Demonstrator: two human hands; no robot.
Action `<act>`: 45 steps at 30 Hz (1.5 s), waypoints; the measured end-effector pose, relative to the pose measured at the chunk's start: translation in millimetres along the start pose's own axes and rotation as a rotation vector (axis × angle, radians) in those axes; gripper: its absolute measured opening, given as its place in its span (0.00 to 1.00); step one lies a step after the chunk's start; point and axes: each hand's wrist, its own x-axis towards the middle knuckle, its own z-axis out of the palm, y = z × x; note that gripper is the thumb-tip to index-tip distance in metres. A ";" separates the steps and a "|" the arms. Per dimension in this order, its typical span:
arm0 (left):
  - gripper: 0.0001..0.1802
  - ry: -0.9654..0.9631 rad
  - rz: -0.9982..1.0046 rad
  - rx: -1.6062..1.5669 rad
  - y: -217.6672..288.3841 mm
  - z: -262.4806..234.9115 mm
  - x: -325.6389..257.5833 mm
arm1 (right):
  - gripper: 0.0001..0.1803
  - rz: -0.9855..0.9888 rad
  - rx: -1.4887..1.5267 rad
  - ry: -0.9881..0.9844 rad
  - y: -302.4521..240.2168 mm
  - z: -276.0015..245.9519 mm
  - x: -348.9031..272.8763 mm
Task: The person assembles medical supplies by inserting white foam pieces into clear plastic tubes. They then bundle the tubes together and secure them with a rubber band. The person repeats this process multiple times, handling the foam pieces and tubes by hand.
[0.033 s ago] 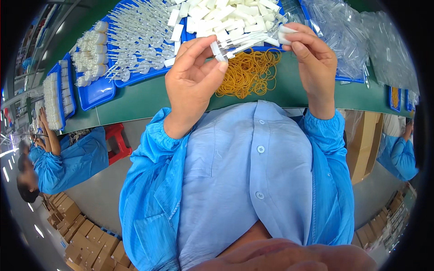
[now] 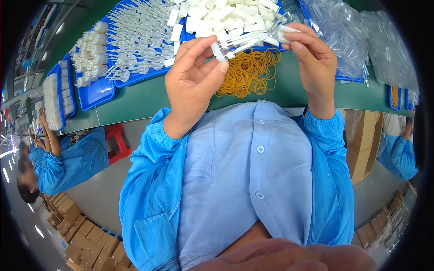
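My left hand (image 2: 192,83) pinches a white flat-ended part with thin stems (image 2: 221,51) between thumb and fingers. Its thin white stems slant up and right toward my other hand. Between the thumb and fingers of my right hand (image 2: 315,54) is a small white block (image 2: 285,34), partly covered by the fingertips. Both hands are raised over the near side of the green table. Below and between them lies a heap of yellow-brown rubber bands (image 2: 250,74). Just beyond is a pile of white rectangular blocks (image 2: 228,16).
Blue trays at the left hold thin white stemmed parts (image 2: 140,38) and white bundles (image 2: 92,54). Clear plastic bags (image 2: 337,38) fill the right side of the green table (image 2: 289,92). Co-workers in blue sit at both sides; a red stool (image 2: 118,143) stands left.
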 end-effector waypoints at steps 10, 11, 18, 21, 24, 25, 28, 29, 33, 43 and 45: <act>0.23 -0.072 0.128 0.190 -2.3 5.0 -2.0 | 0.15 0.032 -0.111 0.025 -14.5 13.3 -8.4; 0.23 -0.070 0.137 0.195 -2.8 4.9 -1.3 | 0.16 0.039 -0.099 0.034 -13.7 13.1 -8.4; 0.23 -0.058 0.156 0.212 -5.6 4.2 -0.2 | 0.15 -0.007 -0.083 0.086 -20.8 11.6 -9.6; 0.23 -0.045 0.157 0.187 -7.5 6.5 0.7 | 0.15 0.003 -0.097 0.074 -20.8 12.8 -11.4; 0.24 -0.029 0.152 0.167 -7.0 6.5 1.1 | 0.15 0.010 -0.098 0.076 -25.4 11.0 -8.6; 0.24 -0.030 0.148 0.158 -6.8 7.0 1.0 | 0.14 0.026 -0.095 0.074 -26.3 10.9 -8.1; 0.24 -0.037 0.172 0.199 -7.8 8.2 -0.6 | 0.14 0.064 -0.047 0.045 -28.2 17.6 -10.5; 0.24 -0.036 0.186 0.223 -8.0 9.2 -0.8 | 0.14 0.076 -0.025 0.030 -28.2 19.9 -11.5; 0.24 -0.034 0.198 0.263 -9.8 12.4 -0.5 | 0.14 0.091 -0.004 -0.024 -19.3 18.9 -11.6; 0.23 -0.039 0.094 0.124 -12.6 11.1 0.8 | 0.12 0.122 0.106 0.007 -8.7 30.2 -13.6; 0.23 -0.057 0.061 0.122 -11.7 9.4 1.5 | 0.12 0.084 0.087 -0.015 -7.2 28.3 -13.5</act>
